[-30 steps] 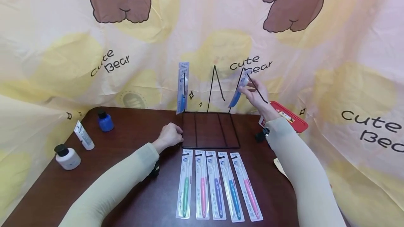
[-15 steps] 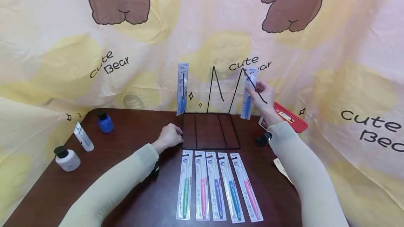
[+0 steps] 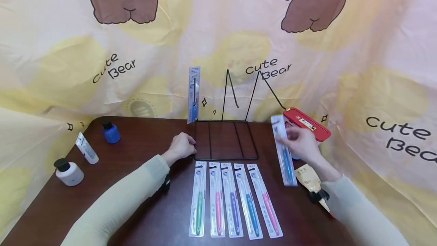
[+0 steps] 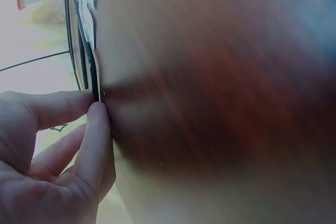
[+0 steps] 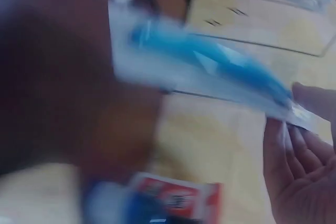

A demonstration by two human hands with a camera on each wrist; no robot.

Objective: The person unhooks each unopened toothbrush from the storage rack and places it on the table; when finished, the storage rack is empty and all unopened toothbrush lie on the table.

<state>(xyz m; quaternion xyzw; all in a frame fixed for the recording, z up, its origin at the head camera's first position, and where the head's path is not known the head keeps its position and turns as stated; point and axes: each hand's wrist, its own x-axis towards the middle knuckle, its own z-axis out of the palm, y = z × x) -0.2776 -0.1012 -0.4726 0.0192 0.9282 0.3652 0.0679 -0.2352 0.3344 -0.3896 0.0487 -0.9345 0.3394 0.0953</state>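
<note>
Toothbrush packs (image 3: 232,200), five, are laid in a row before the black wire rack (image 3: 227,159). Rack's left edge is pinched by the left hand (image 3: 181,146). To the rack's right, a blue-handled pack (image 3: 286,162) is pinched toward its upper end by the right hand (image 3: 302,143). Farther back, overlapping packs (image 3: 191,100) are hung on the left hook (image 3: 195,90).

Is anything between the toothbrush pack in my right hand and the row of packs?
Nothing visible: only bare tabletop shows between the held blue toothbrush pack and the row's nearest pink pack.
</note>
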